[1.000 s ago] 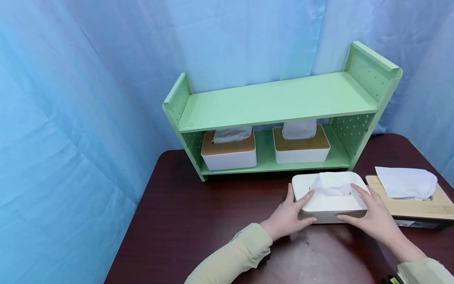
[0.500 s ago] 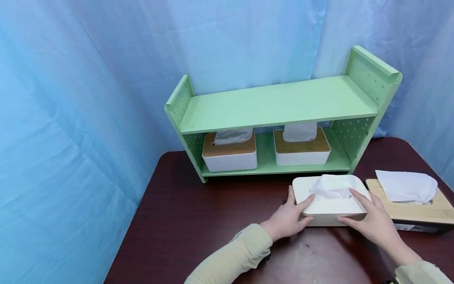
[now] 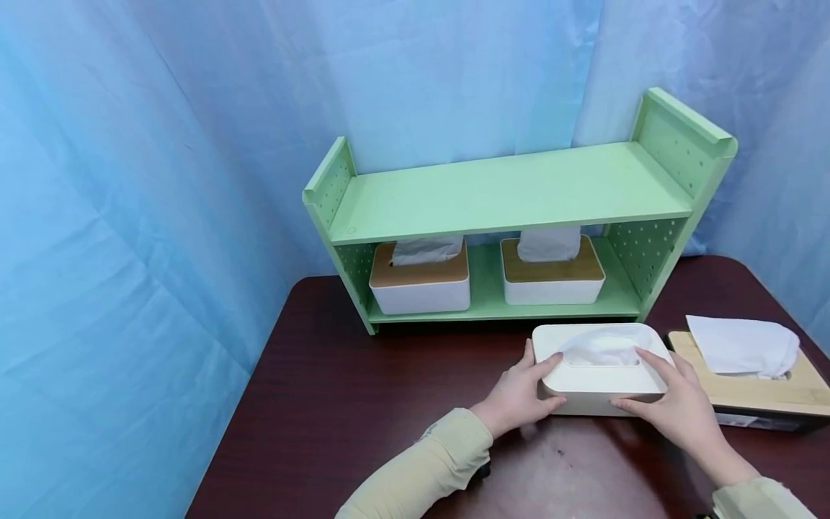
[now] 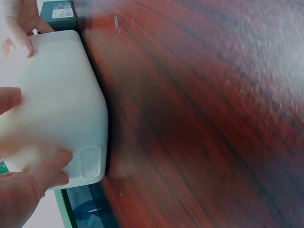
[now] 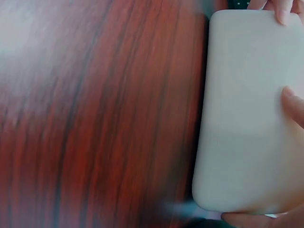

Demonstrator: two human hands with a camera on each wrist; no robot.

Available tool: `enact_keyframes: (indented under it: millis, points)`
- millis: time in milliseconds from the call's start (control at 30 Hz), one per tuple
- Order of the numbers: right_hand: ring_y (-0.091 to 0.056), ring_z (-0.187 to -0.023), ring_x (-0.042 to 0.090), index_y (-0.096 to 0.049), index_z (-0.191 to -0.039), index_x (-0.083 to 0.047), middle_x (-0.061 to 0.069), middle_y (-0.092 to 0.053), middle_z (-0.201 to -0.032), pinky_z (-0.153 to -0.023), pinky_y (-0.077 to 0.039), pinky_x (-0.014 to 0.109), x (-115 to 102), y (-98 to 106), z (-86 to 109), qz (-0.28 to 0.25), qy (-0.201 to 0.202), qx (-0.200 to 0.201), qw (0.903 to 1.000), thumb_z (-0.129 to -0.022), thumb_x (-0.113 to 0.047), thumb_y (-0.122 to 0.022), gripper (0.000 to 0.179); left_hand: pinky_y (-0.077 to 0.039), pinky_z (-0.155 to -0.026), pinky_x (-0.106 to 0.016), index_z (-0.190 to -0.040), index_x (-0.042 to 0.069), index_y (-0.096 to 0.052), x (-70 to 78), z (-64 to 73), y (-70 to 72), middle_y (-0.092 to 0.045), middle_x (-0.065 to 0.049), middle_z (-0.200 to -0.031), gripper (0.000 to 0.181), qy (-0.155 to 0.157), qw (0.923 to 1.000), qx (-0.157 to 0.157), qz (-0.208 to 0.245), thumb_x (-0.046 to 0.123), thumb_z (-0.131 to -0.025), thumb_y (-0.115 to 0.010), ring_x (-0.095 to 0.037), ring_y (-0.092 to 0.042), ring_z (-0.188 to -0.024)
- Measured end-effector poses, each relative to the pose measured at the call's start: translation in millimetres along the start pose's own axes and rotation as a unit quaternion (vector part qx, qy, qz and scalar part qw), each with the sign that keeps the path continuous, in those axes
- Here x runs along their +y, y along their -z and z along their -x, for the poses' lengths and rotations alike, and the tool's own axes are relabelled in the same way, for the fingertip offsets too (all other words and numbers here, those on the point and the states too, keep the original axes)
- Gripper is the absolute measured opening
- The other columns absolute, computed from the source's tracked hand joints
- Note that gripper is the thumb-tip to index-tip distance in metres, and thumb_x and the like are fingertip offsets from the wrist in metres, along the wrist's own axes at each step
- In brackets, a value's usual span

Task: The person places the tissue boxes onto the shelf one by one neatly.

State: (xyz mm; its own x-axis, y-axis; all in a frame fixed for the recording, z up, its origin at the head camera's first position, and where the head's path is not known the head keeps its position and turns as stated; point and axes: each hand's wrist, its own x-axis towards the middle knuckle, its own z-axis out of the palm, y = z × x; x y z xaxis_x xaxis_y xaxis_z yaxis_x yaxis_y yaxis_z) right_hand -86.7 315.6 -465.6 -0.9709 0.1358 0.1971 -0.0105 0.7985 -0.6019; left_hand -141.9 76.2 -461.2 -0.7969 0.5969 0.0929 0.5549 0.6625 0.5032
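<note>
A white tissue box (image 3: 599, 380) sits on the dark red table, a tissue sticking out of its slot. My left hand (image 3: 517, 395) grips its left end, thumb on the front face and a finger on the lid. At the other end my right hand (image 3: 681, 411) holds it the same way, thumb on the front and a finger near the slot. In the left wrist view the box's plain front (image 4: 61, 90) shows, with a small rectangular mark at a lower corner. The right wrist view has the same front (image 5: 247, 114). The fingers behind the ends are partly hidden.
A black tissue box with a pale wooden lid (image 3: 772, 389) stands close at the right. Behind is a green two-level shelf (image 3: 512, 189); its lower level holds two white tissue boxes with wooden lids, one left (image 3: 421, 297) and one right (image 3: 551, 291). Blue curtains (image 3: 162, 216) surround the table.
The white tissue box has shifted slightly left with both hands on it. The head view has tipped a little, so the shelf appears slightly lower.
</note>
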Motion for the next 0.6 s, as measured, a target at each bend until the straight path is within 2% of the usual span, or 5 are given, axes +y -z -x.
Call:
enact_keyframes:
  millis: [267,433,600]
  points:
    - [-0.032,-0.119,0.058,-0.048,-0.133,0.004,0.044,-0.027,-0.134,-0.081,-0.033,0.066,-6.1,-3.6,-1.4,-0.008,0.009,0.031,0.9995,-0.055,-0.027,-0.091,0.094,-0.049,-0.085,-0.020,-0.141,0.024,-0.047,-0.2,0.7,3.7,-0.028,-0.032,-0.147,0.068,0.013,0.9997,0.022,0.003,0.037,-0.080,-0.075,-0.024,-0.063,-0.107]
    - [-0.033,-0.117,0.055,-0.049,-0.132,0.003,0.042,-0.029,-0.132,-0.079,-0.034,0.064,-10.8,-3.5,0.7,-0.007,0.012,0.047,0.9988,-0.053,-0.023,-0.092,0.093,-0.049,-0.086,-0.021,-0.139,0.023,-0.049,2.5,2.7,4.7,-0.031,-0.032,-0.146,0.068,0.009,0.9986,0.051,0.008,0.037,-0.078,-0.077,-0.029,-0.059,-0.113]
    - [-0.034,-0.117,0.051,-0.052,-0.129,0.003,0.040,-0.032,-0.130,-0.077,-0.036,0.061,-21.8,-2.8,1.0,-0.016,0.034,0.080,0.9961,-0.050,-0.018,-0.093,0.092,-0.050,-0.088,-0.024,-0.138,0.022,-0.051,2.3,4.8,14.4,-0.031,-0.030,-0.147,0.067,0.005,0.9971,0.075,0.011,0.034,-0.077,-0.078,-0.031,-0.058,-0.116]
